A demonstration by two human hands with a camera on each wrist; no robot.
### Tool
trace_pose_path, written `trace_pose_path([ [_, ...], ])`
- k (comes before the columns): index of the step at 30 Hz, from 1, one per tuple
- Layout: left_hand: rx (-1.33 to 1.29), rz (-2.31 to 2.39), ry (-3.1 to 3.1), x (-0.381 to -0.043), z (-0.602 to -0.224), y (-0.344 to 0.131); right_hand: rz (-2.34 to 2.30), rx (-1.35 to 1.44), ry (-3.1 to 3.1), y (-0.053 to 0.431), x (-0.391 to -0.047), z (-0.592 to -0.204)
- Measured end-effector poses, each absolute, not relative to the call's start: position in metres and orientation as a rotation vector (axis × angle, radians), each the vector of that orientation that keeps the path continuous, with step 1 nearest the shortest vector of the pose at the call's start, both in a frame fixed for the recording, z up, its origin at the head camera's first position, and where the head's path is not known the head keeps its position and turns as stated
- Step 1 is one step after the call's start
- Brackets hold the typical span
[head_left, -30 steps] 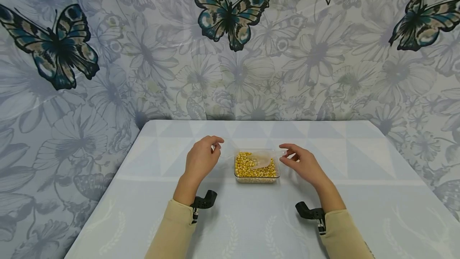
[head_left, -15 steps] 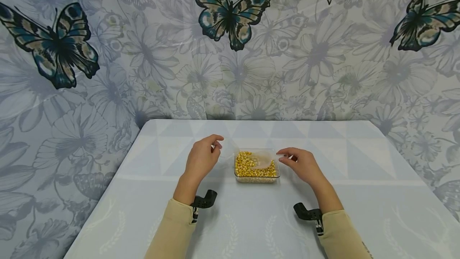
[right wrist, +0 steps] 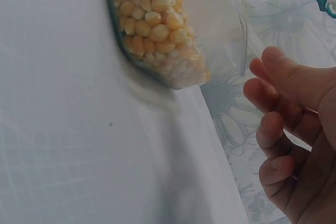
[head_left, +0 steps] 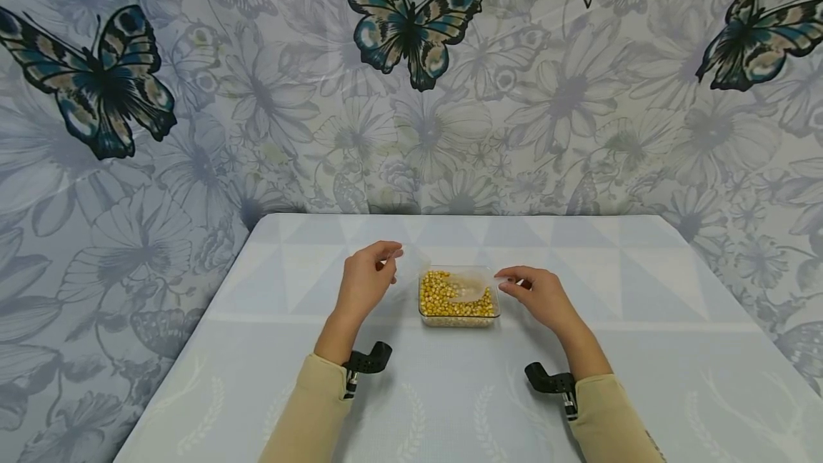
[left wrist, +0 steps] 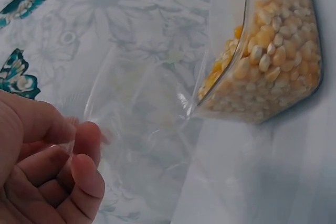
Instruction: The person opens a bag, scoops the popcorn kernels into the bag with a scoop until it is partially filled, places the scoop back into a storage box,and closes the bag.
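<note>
White table (head_left: 643,377), floral backdrop (head_left: 579,106), clear film (left wrist: 142,103) in left hand (head_left: 365,277)

In front of me I have a flat white counter (head_left: 450,384), its 2 far corners rounded. Pale blue-grey triangles (head_left: 649,263) are printed across its far part, and faint white leaf sprigs (head_left: 485,421) nearer me. Directly on it, roughly midway across, I see 1 clear rectangular container (head_left: 459,321) standing upright, with yellow and cream corn kernels (head_left: 439,295) inside. 1 tiny dark speck (right wrist: 111,124) marks the surface.
</note>
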State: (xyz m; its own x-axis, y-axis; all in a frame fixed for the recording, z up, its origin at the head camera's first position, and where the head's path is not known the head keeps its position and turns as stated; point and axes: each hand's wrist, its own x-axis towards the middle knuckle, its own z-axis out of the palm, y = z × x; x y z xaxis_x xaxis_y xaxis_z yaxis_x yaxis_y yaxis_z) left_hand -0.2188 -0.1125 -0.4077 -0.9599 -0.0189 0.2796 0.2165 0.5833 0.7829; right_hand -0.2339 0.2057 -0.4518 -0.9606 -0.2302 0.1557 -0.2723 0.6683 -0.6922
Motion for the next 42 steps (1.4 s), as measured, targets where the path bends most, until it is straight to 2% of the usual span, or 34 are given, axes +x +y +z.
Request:
trace_pose_path([
  [12,0.018,-1.860,-2.355,-0.229,-0.421,-0.107,1.224,0.428,-2.809,0.208,-0.236,-0.457],
  [32,0.041,-1.911,-2.343,-0.231,-0.417,-0.114,1.473,0.267,-2.799,0.208,-0.239,-0.463],
  [42,-0.036,-1.928,-2.404,-0.228,-0.410,-0.122,1.623,0.224,-2.757,0.209,-0.241,-0.468],
])
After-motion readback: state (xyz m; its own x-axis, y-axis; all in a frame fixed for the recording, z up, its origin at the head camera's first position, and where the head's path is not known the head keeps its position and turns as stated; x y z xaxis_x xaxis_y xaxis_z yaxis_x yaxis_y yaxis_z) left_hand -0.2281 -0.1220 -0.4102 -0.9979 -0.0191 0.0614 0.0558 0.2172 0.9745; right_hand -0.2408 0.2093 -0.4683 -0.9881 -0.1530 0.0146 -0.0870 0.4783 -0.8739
